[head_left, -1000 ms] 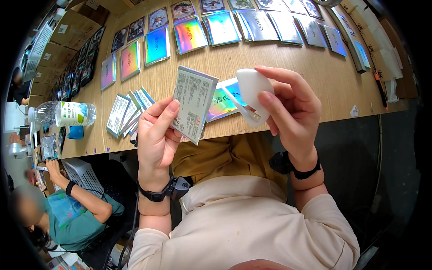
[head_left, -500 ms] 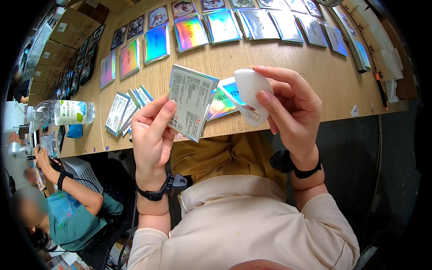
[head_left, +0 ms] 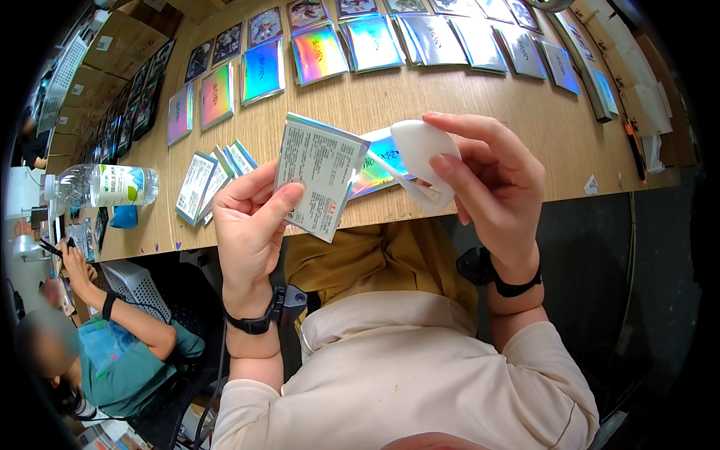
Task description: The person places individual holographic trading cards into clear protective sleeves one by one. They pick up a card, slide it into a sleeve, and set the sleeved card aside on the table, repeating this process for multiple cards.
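My left hand is closed on a flat foil card packet, pinched at its lower left, with its printed pale side facing up. In my right hand is a white rounded letter opener, held between thumb and fingers. The tool has a thin prong and a slot along its lower left side. Its prong is close to the packet's right edge; whether they touch I cannot tell. Behind both lies a rainbow foil packet on the table, partly hidden. Several packets lie fanned just left of my left hand.
Rows of shiny packets and picture cards line the far side of the wooden table. A plastic bottle lies at the left. An orange-and-black cutter lies at the right. A co-worker sits at the lower left.
The held packet has moved slightly down and left, and its tilt has changed a little. My right hand and the letter opener have shifted slightly right.
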